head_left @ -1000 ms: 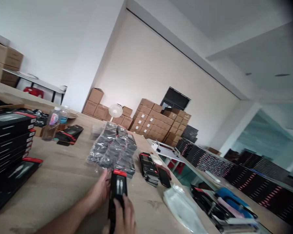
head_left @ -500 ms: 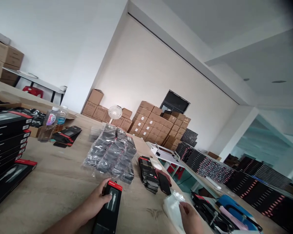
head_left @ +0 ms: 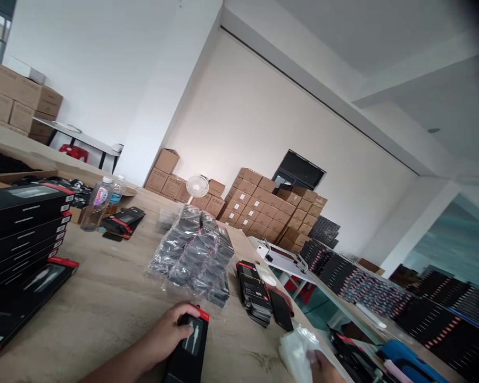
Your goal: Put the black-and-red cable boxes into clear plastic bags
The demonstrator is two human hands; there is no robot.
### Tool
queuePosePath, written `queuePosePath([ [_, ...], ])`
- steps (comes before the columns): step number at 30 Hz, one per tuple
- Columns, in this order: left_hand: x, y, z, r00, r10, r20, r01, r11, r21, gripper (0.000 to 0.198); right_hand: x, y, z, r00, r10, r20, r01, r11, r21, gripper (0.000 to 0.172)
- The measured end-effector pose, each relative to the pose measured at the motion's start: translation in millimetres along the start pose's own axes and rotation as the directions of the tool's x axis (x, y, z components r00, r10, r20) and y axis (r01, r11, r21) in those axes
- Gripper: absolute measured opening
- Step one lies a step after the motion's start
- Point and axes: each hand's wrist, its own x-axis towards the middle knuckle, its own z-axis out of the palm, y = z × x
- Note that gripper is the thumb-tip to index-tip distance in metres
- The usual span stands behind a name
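Note:
My left hand (head_left: pixel 174 331) is closed around the upper part of a black cable box (head_left: pixel 187 354) with a red top edge and a picture of white connectors. That box lies at the near edge of the table, its lower end cut off by the frame. To the right, my right hand (head_left: pixel 323 367) pinches the edge of a pile of clear plastic bags (head_left: pixel 294 348); its fingertips are somewhat blurred. Beyond my left hand stand several grey boxes wrapped in clear plastic (head_left: pixel 195 252). A stack of slim black packages (head_left: pixel 253 292) lies between them and the bags.
Black cable boxes (head_left: pixel 27 234) are piled high at the left. Two plastic bottles (head_left: pixel 98 205) stand behind them beside an open carton. A dark phone-like slab (head_left: pixel 280 309) lies near the right table edge. Beyond it are a blue bag (head_left: pixel 409 361) and long rows of black boxes.
The whole scene has shifted to the right in the picture as my head turned. My left hand keeps its hold on the cable box, and my right hand stays at the bags.

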Motion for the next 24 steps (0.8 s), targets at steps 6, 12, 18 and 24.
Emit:
queuePosePath([
  [6, -4, 11, 10.6, 0.993, 0.111, 0.05, -0.118, 0.98, 0.163, 0.042, -59, -126, 19, 0.872, -0.477, 0.109, 0.485, 0.871, -0.075, 0.025],
  [12, -10, 13, 12.9, 0.987, 0.082, 0.136, -0.105, 0.98, 0.171, 0.021, -109, -206, 60, 0.633, -0.772, 0.062, 0.774, 0.63, -0.054, 0.02],
  [18, -9, 8, 6.4, 0.986, 0.051, 0.158, -0.078, 0.982, 0.173, 0.008, -100, -186, 89, 0.797, -0.6, 0.076, 0.51, 0.735, 0.447, 0.039],
  [24, -8, 9, 11.3, 0.995, -0.017, 0.098, 0.0, 0.985, 0.173, 0.016, -113, -170, 89, 0.887, -0.458, -0.065, 0.418, 0.732, 0.539, 0.039],
])
